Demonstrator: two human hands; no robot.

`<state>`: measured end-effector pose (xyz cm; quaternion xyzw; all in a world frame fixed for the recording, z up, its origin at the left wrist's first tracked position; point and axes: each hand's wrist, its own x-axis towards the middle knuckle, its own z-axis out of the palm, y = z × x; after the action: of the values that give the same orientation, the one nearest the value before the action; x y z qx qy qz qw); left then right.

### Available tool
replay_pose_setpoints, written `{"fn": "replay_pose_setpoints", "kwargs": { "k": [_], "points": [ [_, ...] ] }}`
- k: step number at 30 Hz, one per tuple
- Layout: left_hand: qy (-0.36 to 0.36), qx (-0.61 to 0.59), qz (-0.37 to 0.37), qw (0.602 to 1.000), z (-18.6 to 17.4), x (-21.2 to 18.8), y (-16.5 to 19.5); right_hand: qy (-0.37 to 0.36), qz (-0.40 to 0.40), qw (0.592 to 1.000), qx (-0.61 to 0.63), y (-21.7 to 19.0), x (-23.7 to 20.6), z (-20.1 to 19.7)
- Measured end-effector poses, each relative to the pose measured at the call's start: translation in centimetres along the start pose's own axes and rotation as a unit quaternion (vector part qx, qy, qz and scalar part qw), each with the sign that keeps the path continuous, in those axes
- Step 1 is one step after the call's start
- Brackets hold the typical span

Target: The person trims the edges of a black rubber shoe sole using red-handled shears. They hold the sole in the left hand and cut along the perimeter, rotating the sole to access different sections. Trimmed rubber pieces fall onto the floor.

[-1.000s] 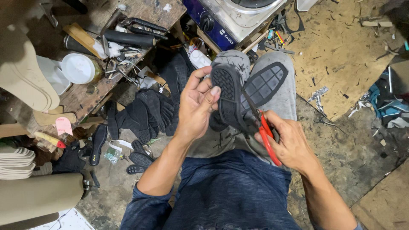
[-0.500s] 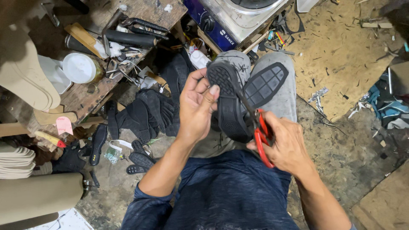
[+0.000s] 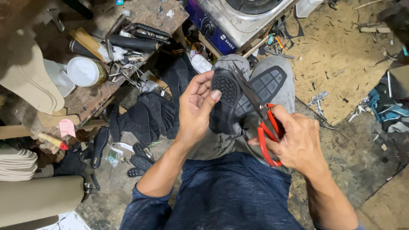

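At the far left a stack of beige insoles leans by a cluttered wooden bench, where a round white tub sits among dark tools. Below the bench a heap of black shoe parts lies on the gritty floor.

In the middle, the left hand is clamped on a black shoe sole, thumb pressed on the tread at its rounded end, fingers curled behind its edge. The sole is held up over the person's lap, above the grey trouser knee, tread facing the camera. Its long axis runs on a slant from lower left to upper right, with the gridded end pointing up and right toward the metal stove.

Just to the right, the right hand is closed around the red handles of a pair of scissors. Their dark blades point up and left, lying across the tread and crossing the sole's axis. Whether the blades are parted or together I cannot tell. Beyond the hand, a tan board lies littered with scraps.
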<state>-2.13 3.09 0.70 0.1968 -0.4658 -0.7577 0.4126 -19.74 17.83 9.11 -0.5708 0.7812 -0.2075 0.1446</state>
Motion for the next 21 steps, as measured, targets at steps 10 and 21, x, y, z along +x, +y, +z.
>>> {"fn": "replay_pose_setpoints", "kwargs": {
  "k": [10, 21],
  "points": [
    [-0.032, 0.136, 0.039, 0.989, -0.5, 1.3, 3.6, -0.003, -0.035, 0.999, 0.041, 2.3, -1.2, -1.8],
    [-0.030, 0.067, 0.048, 0.996, 0.5, 1.6, 1.8, 0.097, -0.068, 0.993, -0.027, -0.3, 0.4, 0.2]
  ]
}}
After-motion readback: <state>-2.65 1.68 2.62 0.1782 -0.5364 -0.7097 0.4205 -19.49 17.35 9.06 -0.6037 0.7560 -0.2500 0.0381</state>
